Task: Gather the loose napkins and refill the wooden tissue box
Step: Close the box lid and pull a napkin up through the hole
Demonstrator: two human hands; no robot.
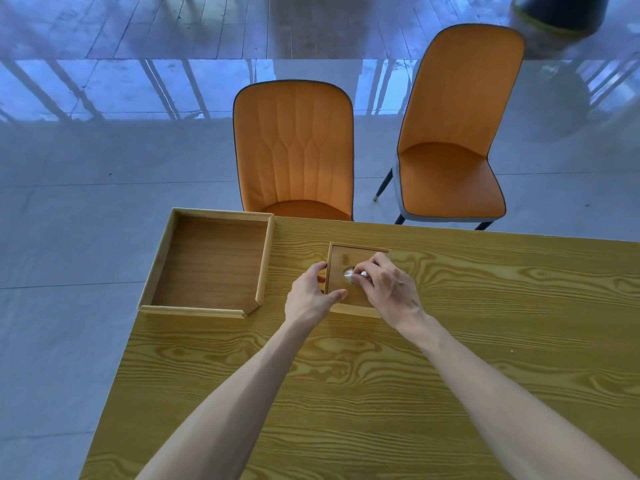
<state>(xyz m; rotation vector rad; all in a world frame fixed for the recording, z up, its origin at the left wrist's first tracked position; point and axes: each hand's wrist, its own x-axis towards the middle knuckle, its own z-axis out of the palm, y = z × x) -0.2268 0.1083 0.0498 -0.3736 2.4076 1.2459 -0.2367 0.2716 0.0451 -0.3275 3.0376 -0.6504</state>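
Note:
A small square wooden tissue box (pixel 349 259) sits near the middle of the table, its lid on top with a round opening (pixel 347 274). My left hand (pixel 311 296) grips the box's left side, thumb on its near edge. My right hand (pixel 388 284) rests over the lid, fingertips pinching a bit of white napkin (pixel 360 274) at the opening. To the left lies a larger open wooden tray (pixel 207 261) with nothing in it. No loose napkins show on the table.
The yellow wood-grain table (pixel 381 375) has its left edge close to the tray. Two orange chairs (pixel 294 150) (pixel 453 133) stand beyond the far edge on a glossy tiled floor.

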